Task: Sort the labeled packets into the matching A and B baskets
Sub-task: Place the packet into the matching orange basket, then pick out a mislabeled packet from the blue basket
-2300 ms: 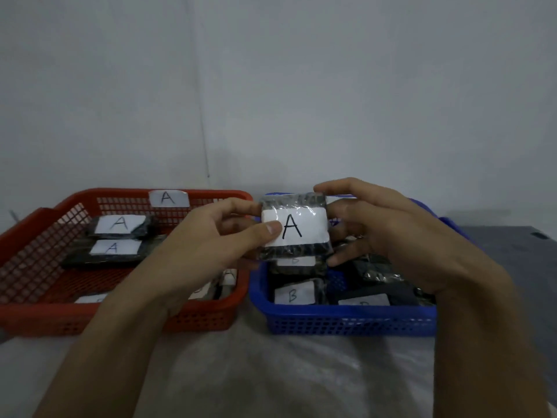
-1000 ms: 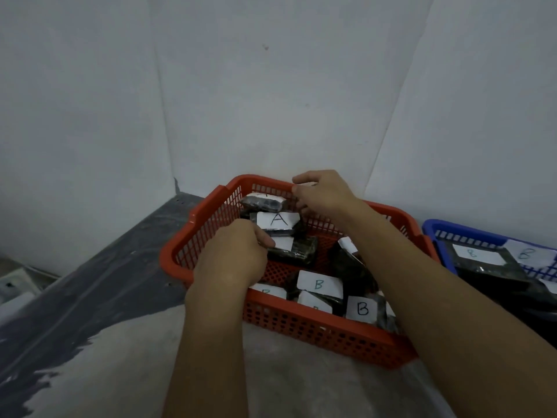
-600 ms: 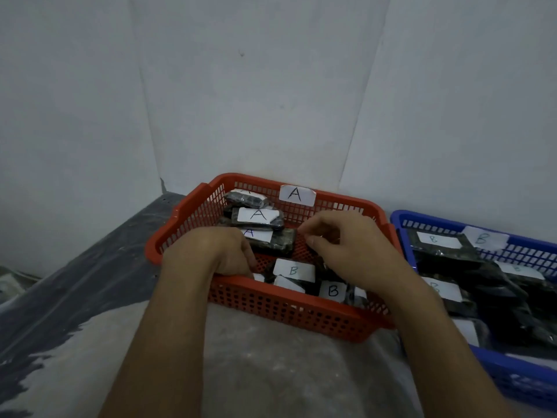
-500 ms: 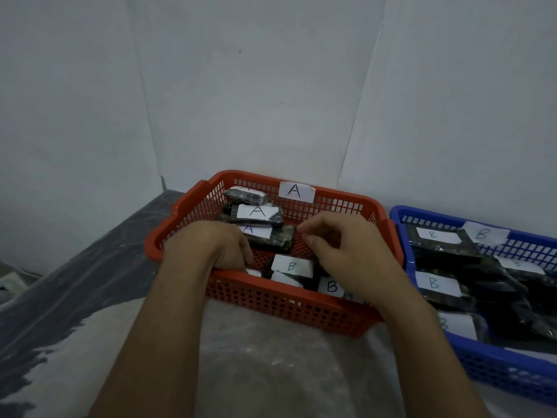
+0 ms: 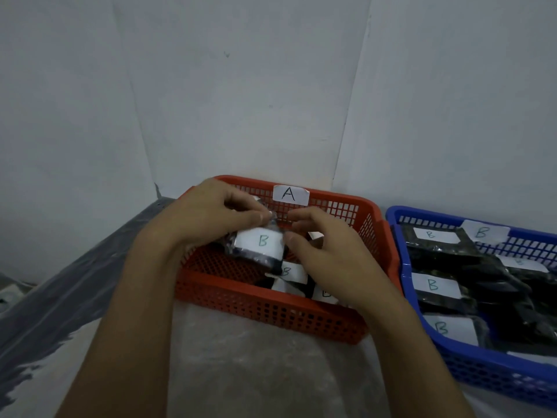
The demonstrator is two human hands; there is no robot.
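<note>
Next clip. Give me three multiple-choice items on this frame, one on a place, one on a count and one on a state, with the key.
1. Where is the packet marked B that has been lifted off the pile?
A. above the red basket
B. on the floor
C. on a shelf

2. How many baskets show?
A. one
B. two
C. four

3. What is the left hand doing?
A. lying flat
B. hanging empty
C. pinching the packet's top edge

Key:
1 A, the packet hangs over the red mesh floor.
2 B, there is the red one and the blue basket to its right.
3 C, thumb and fingers meet on the wrapper's top.
</note>
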